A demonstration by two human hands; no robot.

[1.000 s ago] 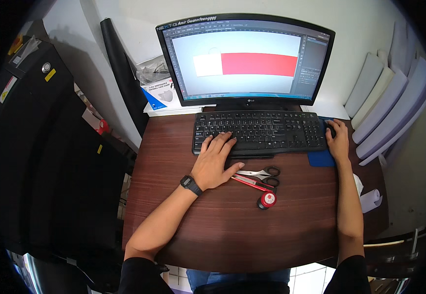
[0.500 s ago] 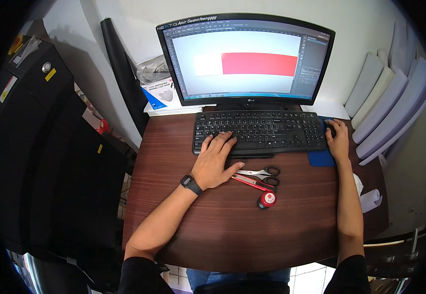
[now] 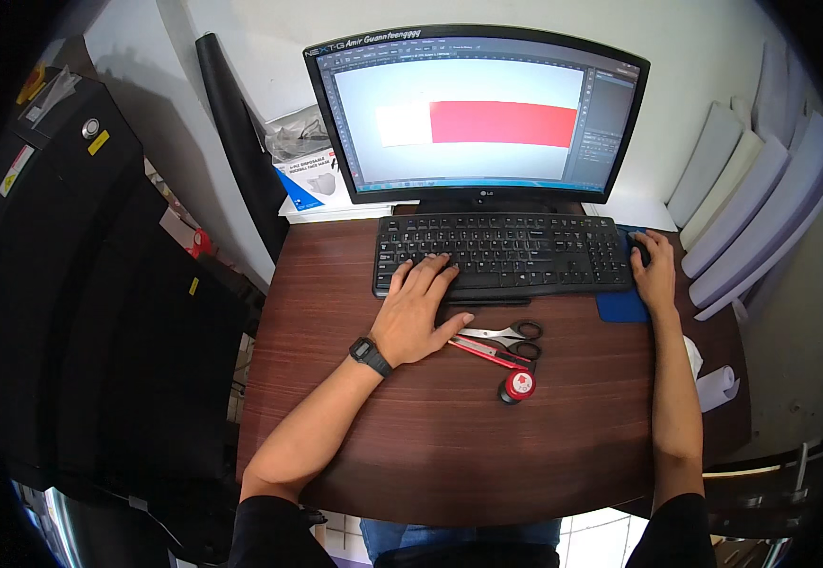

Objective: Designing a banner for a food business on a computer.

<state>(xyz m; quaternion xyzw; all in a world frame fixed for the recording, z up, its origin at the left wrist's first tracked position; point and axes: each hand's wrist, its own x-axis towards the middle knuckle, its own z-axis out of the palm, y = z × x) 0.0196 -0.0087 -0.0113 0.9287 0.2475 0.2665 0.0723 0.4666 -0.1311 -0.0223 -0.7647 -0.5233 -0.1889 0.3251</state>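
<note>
My left hand (image 3: 414, 317) rests with fingers spread, their tips on the left lower keys of a black keyboard (image 3: 515, 248). Its thumb lies beside the blades of a pair of scissors (image 3: 506, 334) with black handles. A black mouse (image 3: 639, 250) sits under my right hand (image 3: 656, 273), whose fingers curve over it on a blue mouse pad (image 3: 622, 307). Behind the keyboard stands a monitor (image 3: 487, 123), showing a red rectangle next to a white one on a pale background. A red utility knife (image 3: 492, 353) lies just below the scissors.
A round red-and-black stamp (image 3: 518, 385) stands near the knife on the brown desk (image 3: 411, 454). Rolls of white and grey material (image 3: 761, 208) lean at the right, and a small paper roll (image 3: 717, 388) lies below them. A box (image 3: 317, 180) is left of the monitor, a large black machine (image 3: 80, 284) further left.
</note>
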